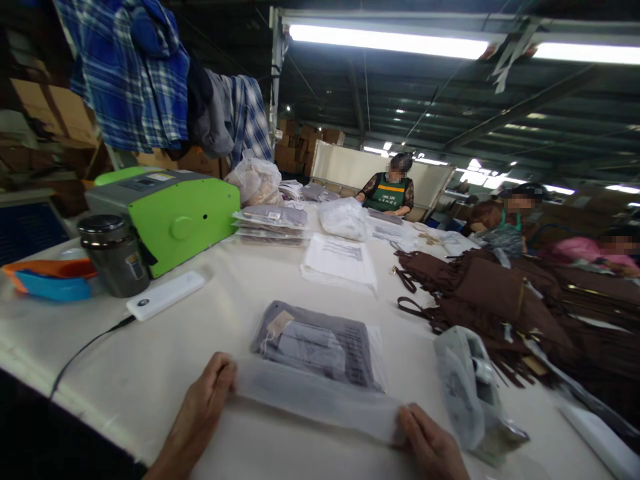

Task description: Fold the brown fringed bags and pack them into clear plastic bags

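Observation:
A grey fabric item with a tan tag lies flat inside a clear plastic bag (315, 343) on the white table (220, 327). The bag's near end is a translucent flap (320, 400), stretched between my two hands. My left hand (205, 397) pinches the flap's left corner, fingers closed. At its right corner, my right hand (430, 440) has its fingers closed on the plastic. Printed text shows through on the right part of the bag.
A green machine (185, 217), a dark jar (113, 253) and a white power bank (165, 295) stand left. Bagged stacks (273, 223) and white bags (340, 260) lie beyond. Brown fringed bags (490, 287) and a tape dispenser (467, 387) are right. People sit further back.

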Tool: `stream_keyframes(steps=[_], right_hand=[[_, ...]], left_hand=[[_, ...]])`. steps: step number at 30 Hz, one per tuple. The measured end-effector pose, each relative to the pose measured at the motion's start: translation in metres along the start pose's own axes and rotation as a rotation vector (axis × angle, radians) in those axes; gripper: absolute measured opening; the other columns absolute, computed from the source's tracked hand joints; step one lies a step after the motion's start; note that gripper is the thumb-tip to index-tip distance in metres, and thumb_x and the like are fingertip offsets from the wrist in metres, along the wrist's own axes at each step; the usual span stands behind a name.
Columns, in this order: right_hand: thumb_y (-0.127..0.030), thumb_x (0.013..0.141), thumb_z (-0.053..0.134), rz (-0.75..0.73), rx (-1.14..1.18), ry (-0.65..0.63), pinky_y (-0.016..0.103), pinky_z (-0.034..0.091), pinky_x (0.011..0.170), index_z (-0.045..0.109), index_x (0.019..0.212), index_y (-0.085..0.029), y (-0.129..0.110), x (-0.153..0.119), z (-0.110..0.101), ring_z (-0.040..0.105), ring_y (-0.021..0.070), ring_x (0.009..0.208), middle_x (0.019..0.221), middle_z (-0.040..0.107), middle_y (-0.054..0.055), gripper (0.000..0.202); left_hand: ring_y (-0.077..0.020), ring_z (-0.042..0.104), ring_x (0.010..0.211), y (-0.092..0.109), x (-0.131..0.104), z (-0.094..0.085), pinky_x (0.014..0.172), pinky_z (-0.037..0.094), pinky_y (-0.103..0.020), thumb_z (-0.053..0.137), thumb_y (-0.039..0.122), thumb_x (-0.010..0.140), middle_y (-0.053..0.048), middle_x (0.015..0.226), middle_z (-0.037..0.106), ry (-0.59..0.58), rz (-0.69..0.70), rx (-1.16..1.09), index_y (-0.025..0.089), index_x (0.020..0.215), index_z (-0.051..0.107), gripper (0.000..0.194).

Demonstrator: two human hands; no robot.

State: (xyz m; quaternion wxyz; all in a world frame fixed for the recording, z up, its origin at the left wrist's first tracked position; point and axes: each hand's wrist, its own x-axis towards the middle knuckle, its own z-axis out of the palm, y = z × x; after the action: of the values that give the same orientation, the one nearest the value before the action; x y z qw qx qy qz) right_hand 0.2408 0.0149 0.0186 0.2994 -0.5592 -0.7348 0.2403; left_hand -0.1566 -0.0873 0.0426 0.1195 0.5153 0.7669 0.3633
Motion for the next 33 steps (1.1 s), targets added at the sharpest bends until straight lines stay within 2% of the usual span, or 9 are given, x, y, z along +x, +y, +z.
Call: stream_keyframes(steps=[3,7,16,18,21,24,26,29,33], right_hand=[[-0.066,0.090,0.031,0.084,-0.141,0.025,0.025,0.043,0.058,0.054,0.072,-0.025,-0.004,0.014,0.015,0.060,0.0194,0.059,0.061,0.062,0.000,0.051],[-0.055,0.092,0.030,0.149,-0.397,-0.057,0.029,0.038,0.054,0.055,0.082,-0.029,-0.007,0.021,0.025,0.067,0.0251,0.063,0.067,0.068,0.001,0.037],[-0.055,0.093,0.036,0.261,-0.413,-0.127,0.029,0.035,0.057,0.050,0.086,-0.029,-0.021,0.022,0.024,0.069,0.0253,0.069,0.071,0.069,-0.001,0.030],[-0.052,0.094,0.038,0.272,-0.411,-0.117,0.028,0.033,0.057,0.050,0.086,-0.028,-0.026,0.024,0.024,0.069,0.0249,0.068,0.068,0.068,-0.002,0.028],[-0.047,0.095,0.040,0.253,-0.418,-0.089,0.028,0.032,0.057,0.051,0.087,-0.027,-0.033,0.028,0.024,0.068,0.0245,0.069,0.068,0.068,-0.001,0.024],[-0.046,0.095,0.042,0.234,-0.434,-0.052,0.027,0.032,0.056,0.052,0.090,-0.026,-0.035,0.031,0.026,0.069,0.0236,0.069,0.069,0.069,-0.001,0.022],[-0.045,0.094,0.043,0.237,-0.431,-0.031,0.027,0.033,0.055,0.053,0.094,-0.026,-0.030,0.028,0.024,0.068,0.0230,0.067,0.067,0.069,-0.001,0.021],[-0.045,0.090,0.046,0.208,-0.345,0.075,0.027,0.038,0.055,0.056,0.103,-0.026,-0.015,0.011,0.001,0.066,0.0219,0.061,0.063,0.066,-0.001,0.026],[-0.060,0.084,0.050,0.266,-0.095,0.462,0.028,0.047,0.064,0.059,0.105,-0.025,0.010,-0.014,-0.071,0.066,0.0210,0.068,0.079,0.069,0.002,0.042]], left_hand=[[-0.0219,0.063,0.065,0.018,0.016,0.012,0.063,0.047,-0.031,0.020,0.033,0.099,-0.002,0.067,0.061,0.083,-0.048,0.323,0.022,0.086,0.050,0.034],[-0.0272,0.066,0.067,0.028,0.033,0.020,0.068,0.048,-0.036,0.024,0.028,0.100,-0.008,0.066,0.064,-0.043,-0.070,0.622,0.017,0.093,0.058,0.036],[-0.0281,0.071,0.066,0.031,0.051,0.008,0.060,0.051,-0.037,0.023,0.028,0.100,-0.010,0.072,0.070,-0.218,-0.151,0.631,0.017,0.100,0.057,0.036],[-0.0285,0.071,0.080,0.027,0.044,0.007,0.070,0.053,-0.040,0.024,0.030,0.099,-0.014,0.090,0.072,-0.069,-0.035,0.587,0.015,0.104,0.057,0.037],[-0.0273,0.060,0.111,0.026,0.024,0.024,0.099,0.044,-0.042,0.028,0.030,0.098,-0.016,0.119,0.065,0.164,0.373,0.508,0.014,0.118,0.056,0.038],[-0.0270,0.046,0.130,0.033,0.001,0.062,0.110,0.032,-0.043,0.044,0.038,0.095,-0.007,0.139,0.055,0.026,0.740,0.477,0.026,0.137,0.047,0.044],[-0.0334,0.037,0.136,0.037,-0.009,0.087,0.113,0.025,-0.053,0.059,0.044,0.087,-0.004,0.149,0.044,-0.079,0.774,0.502,0.035,0.144,0.038,0.061],[-0.0416,0.032,0.138,0.036,-0.013,0.109,0.111,0.019,-0.066,0.065,0.047,0.081,-0.004,0.153,0.037,-0.171,0.677,0.506,0.040,0.145,0.034,0.071],[-0.0435,0.035,0.136,0.024,-0.009,0.115,0.106,0.021,-0.072,0.059,0.054,0.083,-0.004,0.150,0.042,-0.192,0.671,0.458,0.044,0.141,0.037,0.063]])
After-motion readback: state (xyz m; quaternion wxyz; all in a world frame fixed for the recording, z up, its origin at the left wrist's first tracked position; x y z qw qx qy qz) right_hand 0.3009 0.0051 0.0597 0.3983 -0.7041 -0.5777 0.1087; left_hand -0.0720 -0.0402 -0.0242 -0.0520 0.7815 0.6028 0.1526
